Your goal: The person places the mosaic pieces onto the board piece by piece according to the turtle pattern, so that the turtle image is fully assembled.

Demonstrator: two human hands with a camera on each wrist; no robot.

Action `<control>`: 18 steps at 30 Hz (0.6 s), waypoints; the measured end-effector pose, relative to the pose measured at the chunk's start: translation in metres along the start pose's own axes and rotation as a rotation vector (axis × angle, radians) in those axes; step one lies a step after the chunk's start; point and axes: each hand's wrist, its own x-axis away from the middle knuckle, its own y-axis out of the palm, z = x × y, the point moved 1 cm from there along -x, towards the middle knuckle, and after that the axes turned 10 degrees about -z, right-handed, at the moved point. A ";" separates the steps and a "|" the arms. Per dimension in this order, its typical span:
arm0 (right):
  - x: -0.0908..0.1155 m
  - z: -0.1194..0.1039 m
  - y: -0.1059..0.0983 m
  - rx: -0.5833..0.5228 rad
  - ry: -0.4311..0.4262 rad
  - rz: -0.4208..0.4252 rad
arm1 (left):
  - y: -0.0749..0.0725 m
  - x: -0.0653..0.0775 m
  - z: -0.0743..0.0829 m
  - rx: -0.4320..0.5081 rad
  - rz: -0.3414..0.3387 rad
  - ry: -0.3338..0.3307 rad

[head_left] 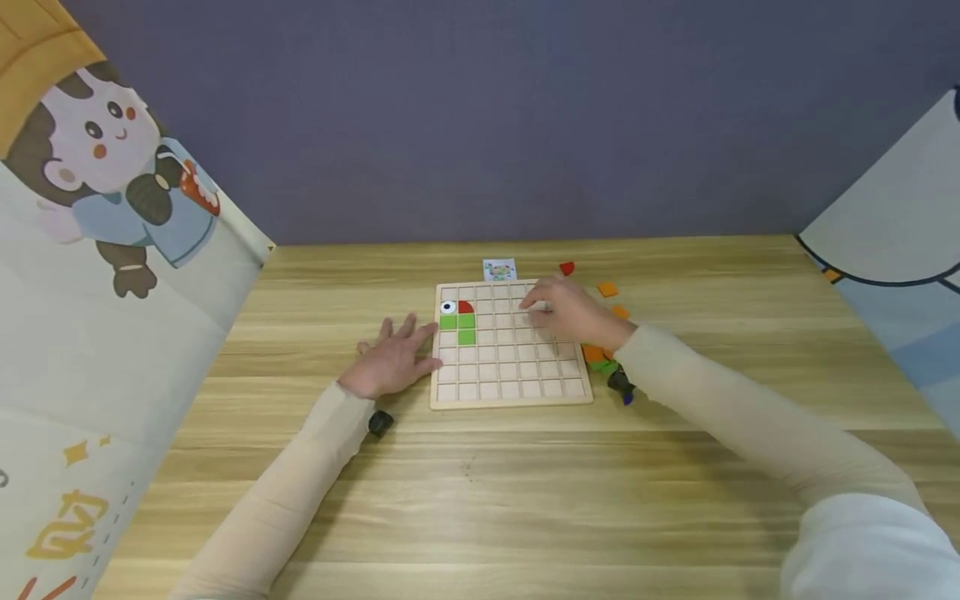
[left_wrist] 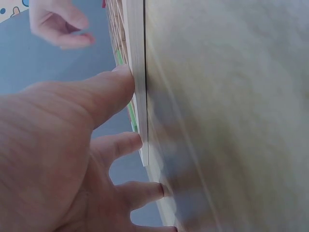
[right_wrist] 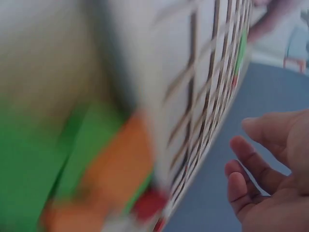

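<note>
A square wooden grid board (head_left: 512, 389) lies on the table. In its upper left corner sit a white tile with a black eye dot (head_left: 447, 307), a red rounded tile (head_left: 466, 307) and three green square tiles (head_left: 467, 337). My left hand (head_left: 390, 367) is spread at the board's left side; the left wrist view shows thumb and index finger against the edge. Over the board's upper right part hovers my right hand (head_left: 570, 312), fingers loosely bent. In the right wrist view, nothing shows between the thumb and the fingers (right_wrist: 251, 159).
Loose orange (head_left: 594, 354) and green tiles (head_left: 603, 366) lie in a pile right of the board, partly hidden by my right arm. Farther back are a red tile (head_left: 567, 267) and an orange tile (head_left: 607, 289). A small picture card (head_left: 499, 269) touches the board's far edge.
</note>
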 end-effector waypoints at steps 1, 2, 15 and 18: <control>0.006 0.008 -0.006 -0.018 0.034 0.003 | 0.000 0.000 0.000 0.000 -0.001 0.001; 0.012 0.015 -0.011 -0.031 0.076 0.004 | 0.000 0.001 0.000 0.001 -0.003 0.001; 0.050 0.061 -0.017 -0.030 0.150 -0.044 | 0.001 0.000 -0.002 0.006 -0.002 0.003; 0.051 0.060 -0.014 -0.029 0.156 -0.019 | 0.000 0.000 -0.002 0.007 0.001 0.004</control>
